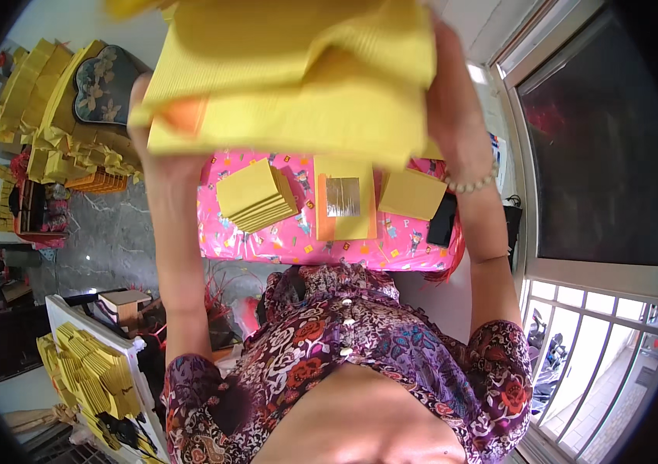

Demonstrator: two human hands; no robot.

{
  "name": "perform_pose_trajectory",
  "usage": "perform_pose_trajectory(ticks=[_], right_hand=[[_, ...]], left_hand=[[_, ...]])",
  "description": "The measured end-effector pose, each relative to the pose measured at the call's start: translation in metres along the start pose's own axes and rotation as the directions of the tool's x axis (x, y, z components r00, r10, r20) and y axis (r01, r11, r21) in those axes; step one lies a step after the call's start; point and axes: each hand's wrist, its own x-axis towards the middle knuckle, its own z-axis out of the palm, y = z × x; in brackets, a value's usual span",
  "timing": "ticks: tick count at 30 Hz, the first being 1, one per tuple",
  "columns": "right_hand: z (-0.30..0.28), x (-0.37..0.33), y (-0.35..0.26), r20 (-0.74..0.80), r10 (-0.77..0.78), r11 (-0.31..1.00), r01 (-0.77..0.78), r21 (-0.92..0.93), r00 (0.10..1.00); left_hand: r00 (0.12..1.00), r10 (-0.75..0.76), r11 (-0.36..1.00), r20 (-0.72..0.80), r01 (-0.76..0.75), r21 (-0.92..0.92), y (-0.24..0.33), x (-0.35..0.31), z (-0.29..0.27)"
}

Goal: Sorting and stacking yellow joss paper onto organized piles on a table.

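Raised close in front of me is a thick stack of yellow paper (282, 116), with an orange patch near its lower left corner. My left hand (163, 158) grips its left side and my right hand (456, 131) its right side. Most of my fingers are hidden behind the stack. Below it, on a table with a pink patterned cover (267, 246), lies a fanned pile of yellow paper (255, 195). Beside that pile is a yellow sheet with a silver square (343, 197) and orange edges. Further right sits another yellow paper pile (412, 193).
A black flat object (443, 220) and red strands (459, 240) lie at the table's right edge. Large yellow bundles (43, 93) and a flowered cushioned chair (105, 85) stand at left. More yellow paper bundles (93, 371) rest at lower left. A framed dark window panel (595, 139) is at right.
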Motion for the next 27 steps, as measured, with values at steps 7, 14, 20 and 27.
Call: perform_pose_trajectory(ticks=[7,14,20,27], right_hand=[[0.01,-0.08,0.079,0.133,0.231,0.971,-0.218,-0.1,0.964],[-0.068,-0.143,0.182,0.009,0.577,0.812,-0.574,0.108,0.817],[-0.134,-0.15,0.227,-0.084,0.61,0.777,-0.573,0.263,0.788],[-0.19,-0.121,0.276,-0.264,0.582,0.811,-0.52,0.269,0.769]], left_hand=[[0.865,0.0,0.995,-0.501,-0.05,-0.087,-0.026,-0.152,-0.039],[0.79,-0.417,0.897,-0.45,0.278,-0.343,-0.133,-0.277,-0.102],[0.539,-0.496,0.837,-0.681,0.506,-0.209,-0.195,-0.236,-0.094],[0.709,-0.482,0.854,-0.515,0.511,-0.097,-0.239,-0.197,-0.139]])
